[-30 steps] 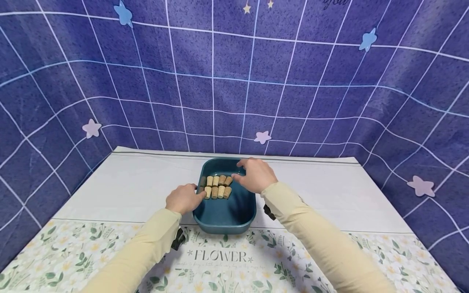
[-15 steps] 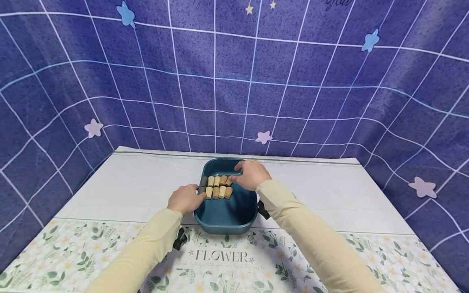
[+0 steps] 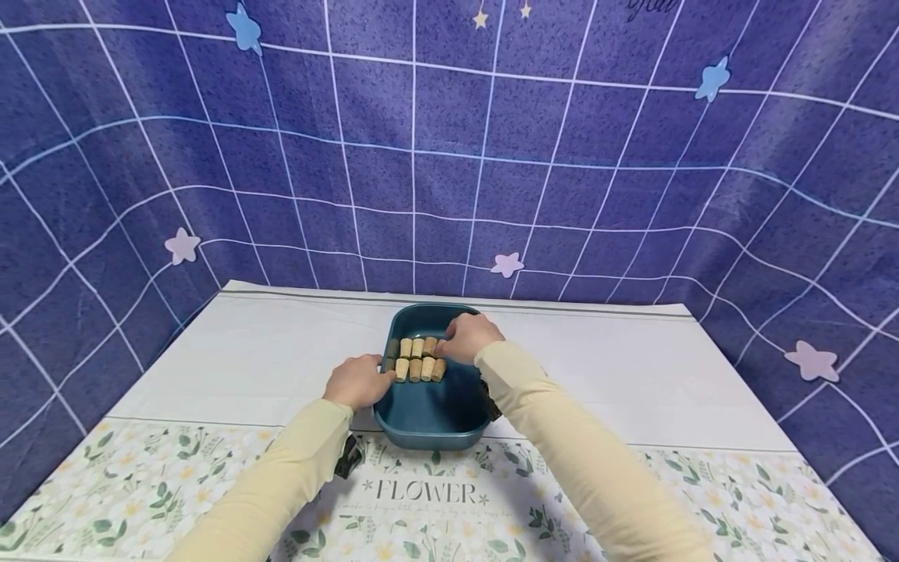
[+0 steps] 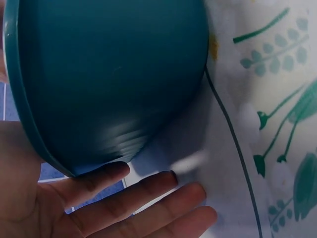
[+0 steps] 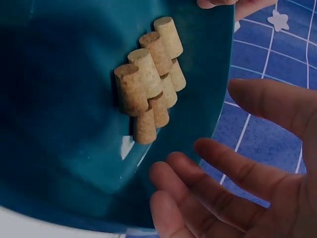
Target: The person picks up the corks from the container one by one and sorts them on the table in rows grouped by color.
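Eight tapered corks point(image 5: 144, 73) lie in two rows of four, side by side, round ends facing left in the right wrist view. Their grain is speckled; the lower row in the head view alternates pale tan and brown. They sit in the upper-left part of a glossy teal basin point(image 3: 431, 442), just below the middle of the frame. The right hand point(image 3: 472, 339) reaches over the row's right end, fingers slightly bent and well parted from the thumb, holding nothing. The left hand point(image 3: 357, 382) holds the left rim, thumb inside, fingers nearly straight outside. Below, a floral cloth point(image 3: 211, 476) reads "FLOWER" over a smaller illegible line; cut-off script, apparently "you", tops the purple-blue backdrop point(image 3: 449, 125) at upper right.
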The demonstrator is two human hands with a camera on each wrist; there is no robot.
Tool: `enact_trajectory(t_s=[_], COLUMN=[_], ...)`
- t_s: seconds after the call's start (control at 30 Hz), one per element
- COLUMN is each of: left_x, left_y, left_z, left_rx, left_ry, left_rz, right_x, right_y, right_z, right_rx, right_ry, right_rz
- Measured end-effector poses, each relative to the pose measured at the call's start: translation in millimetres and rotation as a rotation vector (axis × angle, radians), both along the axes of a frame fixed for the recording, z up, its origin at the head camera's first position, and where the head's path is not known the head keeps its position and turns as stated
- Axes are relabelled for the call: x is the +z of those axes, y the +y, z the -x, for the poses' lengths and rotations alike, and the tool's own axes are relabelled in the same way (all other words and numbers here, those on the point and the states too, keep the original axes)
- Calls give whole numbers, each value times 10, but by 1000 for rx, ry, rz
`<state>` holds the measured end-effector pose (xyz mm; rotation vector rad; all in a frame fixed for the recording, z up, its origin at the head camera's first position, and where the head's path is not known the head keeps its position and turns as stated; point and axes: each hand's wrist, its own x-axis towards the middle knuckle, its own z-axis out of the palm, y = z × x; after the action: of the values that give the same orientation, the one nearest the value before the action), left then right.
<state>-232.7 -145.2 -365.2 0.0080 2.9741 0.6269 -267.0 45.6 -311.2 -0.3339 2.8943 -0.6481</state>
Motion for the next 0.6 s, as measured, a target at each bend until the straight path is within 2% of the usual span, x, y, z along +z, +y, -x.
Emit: enact_trajectory(t_s=[0.23,0.6], left_x=[2,38], left_y=[5,24], left_z=[6,-19], left_rx=[4,21], left_ry=[-5,-14], left_rz=[-14,-16], right_x=[-73,-159], right_y=[-76,-162], right_z=[43,134], right_rx=[-25,-67], right_ry=[-46,-67], right_rz=[-16,-83])
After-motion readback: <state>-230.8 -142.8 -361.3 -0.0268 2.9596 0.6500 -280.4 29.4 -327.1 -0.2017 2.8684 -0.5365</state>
